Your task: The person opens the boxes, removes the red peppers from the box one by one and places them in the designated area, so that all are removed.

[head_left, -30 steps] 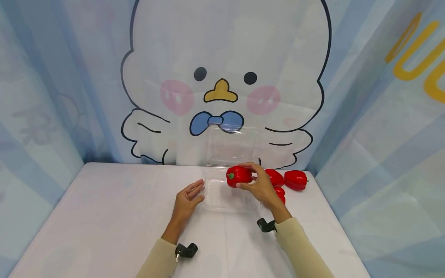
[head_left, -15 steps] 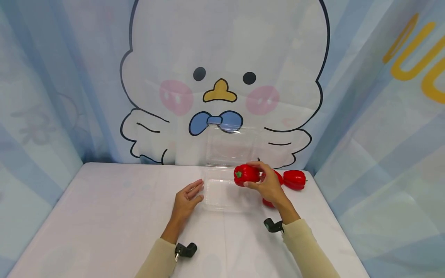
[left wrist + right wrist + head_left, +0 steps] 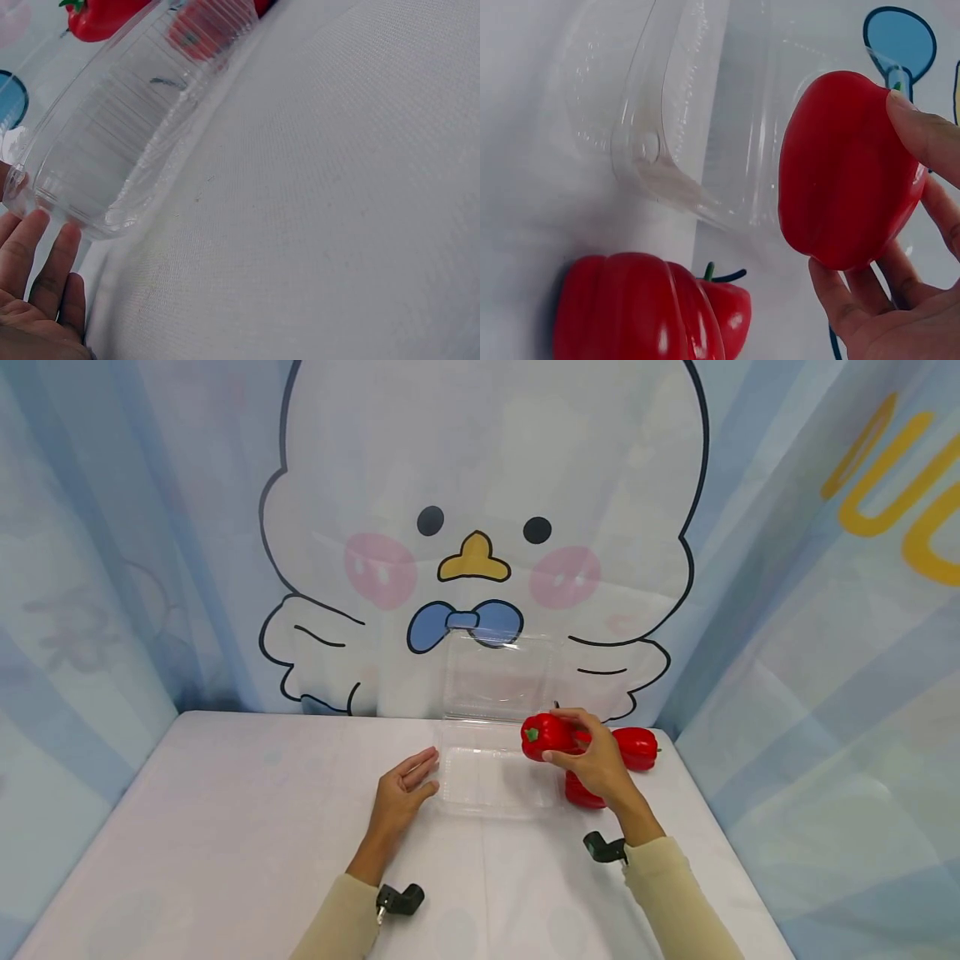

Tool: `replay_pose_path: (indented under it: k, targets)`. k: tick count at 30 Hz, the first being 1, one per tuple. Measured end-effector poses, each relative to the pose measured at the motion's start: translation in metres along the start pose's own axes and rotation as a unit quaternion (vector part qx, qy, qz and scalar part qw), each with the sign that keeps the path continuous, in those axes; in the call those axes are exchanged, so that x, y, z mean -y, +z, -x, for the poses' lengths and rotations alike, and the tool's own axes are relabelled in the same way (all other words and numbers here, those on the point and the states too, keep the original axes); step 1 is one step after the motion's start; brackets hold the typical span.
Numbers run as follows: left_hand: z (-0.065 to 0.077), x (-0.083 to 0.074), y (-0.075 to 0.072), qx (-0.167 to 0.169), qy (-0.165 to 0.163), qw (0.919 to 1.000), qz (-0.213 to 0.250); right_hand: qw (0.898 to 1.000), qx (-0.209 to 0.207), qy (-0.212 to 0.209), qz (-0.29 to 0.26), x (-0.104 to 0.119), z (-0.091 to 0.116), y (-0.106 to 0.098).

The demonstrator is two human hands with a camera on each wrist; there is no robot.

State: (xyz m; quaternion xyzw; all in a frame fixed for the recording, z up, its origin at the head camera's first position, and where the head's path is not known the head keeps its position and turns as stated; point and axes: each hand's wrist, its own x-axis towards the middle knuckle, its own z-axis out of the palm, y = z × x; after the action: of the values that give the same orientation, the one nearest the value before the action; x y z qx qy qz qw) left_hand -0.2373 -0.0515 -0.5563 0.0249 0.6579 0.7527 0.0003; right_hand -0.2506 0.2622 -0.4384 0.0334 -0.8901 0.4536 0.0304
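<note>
My right hand (image 3: 600, 764) grips a red bell pepper (image 3: 543, 737) with a green stem, thumb and fingers at its opposite sides, above the right part of a clear plastic clamshell box (image 3: 491, 816). In the right wrist view the held bell pepper hangs beside the box wall. The box lies opened on the table, its lid (image 3: 498, 681) raised at the back. My left hand (image 3: 401, 793) has its fingers extended at the box's left side; in the left wrist view the fingertips (image 3: 71, 234) touch the plastic at the corner.
More red bell peppers lie right of the box: one at the back right (image 3: 636, 748), one close to the box's right side (image 3: 583, 792), and another partly hidden behind the right hand. A printed curtain (image 3: 345, 677) stands behind the white table (image 3: 225, 827).
My right hand has moved right with the bell pepper, from over the box's middle to its right side. The left hand and the box have stayed in place.
</note>
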Motion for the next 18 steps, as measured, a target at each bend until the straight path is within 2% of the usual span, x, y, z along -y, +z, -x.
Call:
replay_pose_path:
  k: [9, 18]
  targets:
    - [0.000, 0.001, 0.000, 0.003, -0.003, 0.9999, 0.013, 1.000, -0.017, 0.018, 0.003, -0.008, 0.005, -0.015]
    - [-0.001, 0.002, 0.000, -0.004, -0.002, 1.0000, 0.003, 0.999, -0.027, 0.022, 0.007, -0.016, 0.011, -0.032]
